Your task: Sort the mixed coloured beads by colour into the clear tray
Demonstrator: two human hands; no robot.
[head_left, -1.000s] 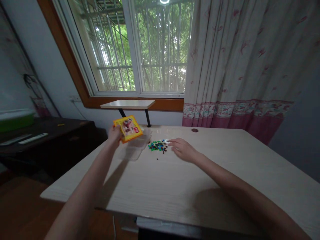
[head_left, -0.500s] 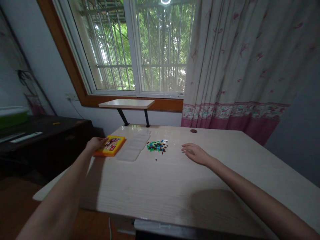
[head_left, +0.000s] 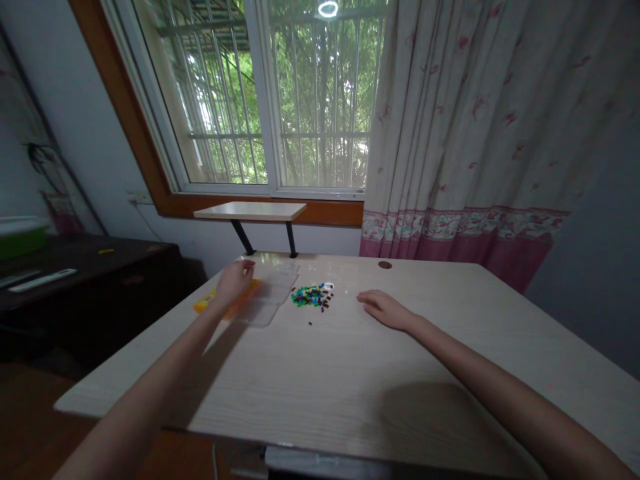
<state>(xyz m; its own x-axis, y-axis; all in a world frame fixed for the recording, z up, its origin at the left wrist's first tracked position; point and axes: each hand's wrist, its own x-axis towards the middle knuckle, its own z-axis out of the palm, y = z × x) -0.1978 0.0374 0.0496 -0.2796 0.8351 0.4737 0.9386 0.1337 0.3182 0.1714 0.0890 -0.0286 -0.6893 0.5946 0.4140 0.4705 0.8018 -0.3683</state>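
My left hand (head_left: 234, 283) hangs over a flat yellow-orange box (head_left: 203, 303), partly covering it. Its fingers are curled together, and what they hold, if anything, is too small to make out. A clear plastic tray (head_left: 265, 310) lies right beside and below that hand, overlapping the box in view; which is on top I cannot tell. To the tray's right is a loose pile of small green, blue and brown pieces (head_left: 311, 296), with one dark piece (head_left: 310, 323) apart in front. My right hand (head_left: 384, 309) rests on the table right of the pile, fingers loosely stretched, holding nothing.
The pale wooden table (head_left: 310, 380) has a small raised shelf (head_left: 253, 211) at its back left and a round brown cable cover (head_left: 385, 265) at the back. A dark side table (head_left: 115, 273) stands at left. Curtains (head_left: 465, 167) hang behind, beside a barred window.
My left hand has let go of the box's left side and moved right and away from me, over the box and tray. The right hand stays in place; the view shifts slightly.
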